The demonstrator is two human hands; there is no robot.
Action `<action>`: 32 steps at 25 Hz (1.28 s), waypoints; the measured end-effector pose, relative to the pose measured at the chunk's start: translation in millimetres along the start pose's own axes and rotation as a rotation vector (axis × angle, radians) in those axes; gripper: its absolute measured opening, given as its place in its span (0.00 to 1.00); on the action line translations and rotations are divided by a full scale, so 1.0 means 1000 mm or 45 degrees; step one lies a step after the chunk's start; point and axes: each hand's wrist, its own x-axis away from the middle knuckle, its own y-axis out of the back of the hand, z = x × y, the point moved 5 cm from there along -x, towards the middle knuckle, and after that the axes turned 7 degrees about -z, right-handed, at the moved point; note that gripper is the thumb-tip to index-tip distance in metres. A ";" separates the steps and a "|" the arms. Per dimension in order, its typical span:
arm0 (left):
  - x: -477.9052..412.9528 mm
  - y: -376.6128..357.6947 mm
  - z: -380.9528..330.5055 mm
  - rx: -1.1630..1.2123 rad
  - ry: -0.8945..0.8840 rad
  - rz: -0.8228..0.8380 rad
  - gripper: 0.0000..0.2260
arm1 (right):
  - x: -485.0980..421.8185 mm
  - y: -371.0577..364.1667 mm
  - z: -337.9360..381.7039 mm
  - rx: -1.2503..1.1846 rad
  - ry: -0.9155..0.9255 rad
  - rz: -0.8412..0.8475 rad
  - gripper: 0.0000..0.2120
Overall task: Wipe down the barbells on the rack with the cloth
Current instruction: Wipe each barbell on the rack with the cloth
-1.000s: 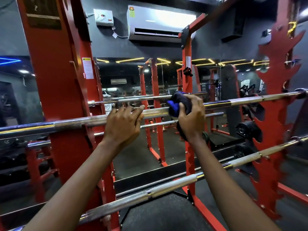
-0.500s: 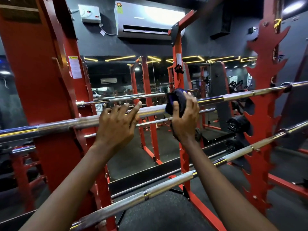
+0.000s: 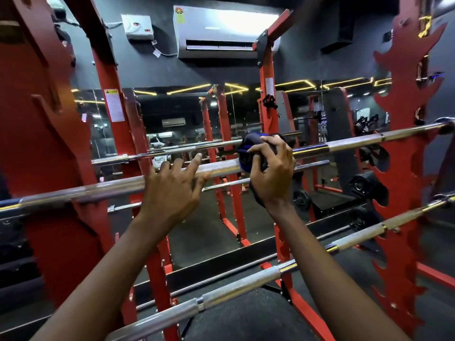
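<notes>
2 barbells lie across the red rack. The upper barbell runs from low on the left to high on the right, resting in the rack's notches. The right hand clasps a dark blue cloth around this bar near its middle, fingers curled closed over the fabric. The left hand sits just to the left, fingers spread loosely open, their tips resting on the bar without gripping it. The lower barbell lies nearer, untouched, well below both hands. A mirror on the far wall reflects the bars.
</notes>
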 end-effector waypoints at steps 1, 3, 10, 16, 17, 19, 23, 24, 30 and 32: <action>-0.001 0.000 -0.002 0.001 0.008 0.001 0.26 | -0.002 0.004 -0.008 -0.059 -0.006 0.007 0.08; -0.003 -0.001 -0.004 0.028 0.036 0.007 0.27 | -0.005 0.007 -0.009 -0.041 0.001 0.094 0.13; -0.011 -0.001 -0.010 0.005 0.112 0.080 0.30 | -0.019 0.008 -0.028 -0.016 0.096 0.100 0.09; -0.028 -0.006 -0.050 0.002 0.067 0.055 0.30 | 0.007 0.007 -0.021 0.042 0.171 0.219 0.18; -0.029 -0.007 -0.052 0.007 0.068 0.051 0.30 | 0.009 0.008 -0.025 0.001 0.223 0.210 0.17; -0.027 -0.008 -0.054 0.015 0.059 0.026 0.28 | 0.003 0.014 -0.051 -0.044 0.151 0.076 0.15; -0.028 -0.005 -0.065 0.079 -0.012 -0.033 0.24 | 0.005 0.016 -0.078 -0.096 -0.120 -0.051 0.17; -0.030 -0.006 -0.071 0.104 -0.026 -0.020 0.24 | 0.008 0.013 -0.075 -0.079 -0.131 -0.029 0.19; -0.033 -0.019 -0.094 0.091 0.085 -0.061 0.21 | 0.027 0.016 -0.086 -0.269 -0.348 -0.157 0.21; -0.032 -0.020 -0.095 0.082 0.101 -0.082 0.21 | 0.030 0.017 -0.079 -0.407 -0.574 -0.325 0.21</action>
